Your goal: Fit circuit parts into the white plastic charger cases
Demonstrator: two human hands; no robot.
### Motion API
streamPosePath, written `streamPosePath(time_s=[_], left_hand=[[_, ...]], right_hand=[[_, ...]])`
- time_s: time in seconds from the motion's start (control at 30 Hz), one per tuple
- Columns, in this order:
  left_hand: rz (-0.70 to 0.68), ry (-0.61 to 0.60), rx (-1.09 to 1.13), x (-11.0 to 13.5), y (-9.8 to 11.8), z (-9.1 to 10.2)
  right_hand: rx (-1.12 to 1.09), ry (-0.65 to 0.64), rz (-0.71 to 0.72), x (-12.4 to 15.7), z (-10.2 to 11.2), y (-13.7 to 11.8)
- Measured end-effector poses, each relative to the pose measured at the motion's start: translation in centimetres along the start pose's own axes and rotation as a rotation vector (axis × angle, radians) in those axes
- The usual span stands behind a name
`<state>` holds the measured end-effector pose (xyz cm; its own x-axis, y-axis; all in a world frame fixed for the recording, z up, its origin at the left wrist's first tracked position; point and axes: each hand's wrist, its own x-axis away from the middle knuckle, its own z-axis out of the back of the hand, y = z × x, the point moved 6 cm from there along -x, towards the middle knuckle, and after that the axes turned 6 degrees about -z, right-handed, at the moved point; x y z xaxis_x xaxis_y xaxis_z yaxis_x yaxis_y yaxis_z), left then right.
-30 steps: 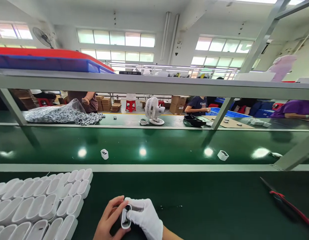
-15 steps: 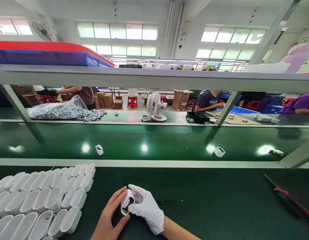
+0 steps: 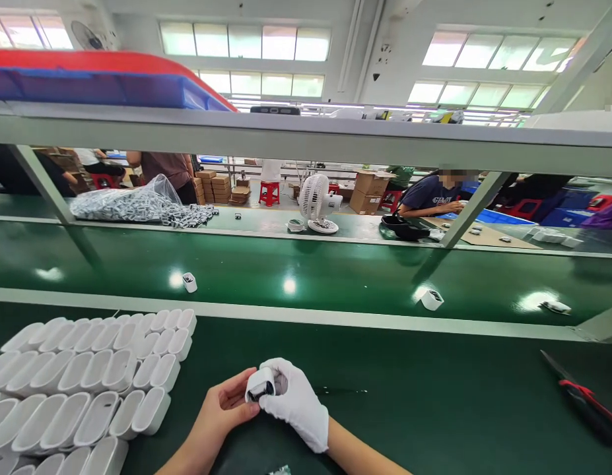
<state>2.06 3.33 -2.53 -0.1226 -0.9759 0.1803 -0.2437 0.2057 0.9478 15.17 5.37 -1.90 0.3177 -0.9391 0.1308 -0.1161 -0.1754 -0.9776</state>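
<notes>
A small white plastic housing (image 3: 259,384) with dark parts in its open end is held between both hands, above the dark green worktop. My left hand (image 3: 217,414), bare, grips its left side with fingers and thumb. In a white glove, my right hand (image 3: 296,404) pinches its right side. What the dark parts inside are is too small to tell. Left of my hands stand rows of empty white oval housings (image 3: 150,410), open side up. At the bottom edge, a small greenish piece (image 3: 280,470) lies partly in view.
Beyond the worktop runs a green conveyor belt (image 3: 335,270) carrying white housings (image 3: 432,300). Red-handled pliers or cutters (image 3: 580,396) lie at right. A metal shelf (image 3: 306,135) crosses above. Behind are a white fan (image 3: 315,198), a bag of grey parts (image 3: 137,203) and a seated person (image 3: 429,194).
The housing has turned in my hands, its open end now facing lower. Housings on the belt have shifted left. My view has tilted, and the greenish piece has come into sight.
</notes>
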Motion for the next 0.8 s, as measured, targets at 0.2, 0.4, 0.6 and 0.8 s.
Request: streamPosePath(time_s=[0.2, 0.4, 0.6, 0.8], left_hand=[[-0.003, -0.035, 0.004, 0.3, 0.3, -0.3], [-0.01, -0.022, 0.02, 0.3, 0.6, -0.1], [-0.034, -0.008, -0.039, 0.0, 0.7, 0.1], [-0.21, 0.09, -0.584, -0.3, 2.1, 1.7]], right_hand=[[0.035, -0.006, 0.002, 0.3, -0.1, -0.7], [-0.039, -0.023, -0.015, 0.7, -0.7, -1.4], [0.041, -0.071, -0.017, 0.2, -0.7, -1.3], [0.891, 0.038, -0.129, 0.7, 1.9, -5.6]])
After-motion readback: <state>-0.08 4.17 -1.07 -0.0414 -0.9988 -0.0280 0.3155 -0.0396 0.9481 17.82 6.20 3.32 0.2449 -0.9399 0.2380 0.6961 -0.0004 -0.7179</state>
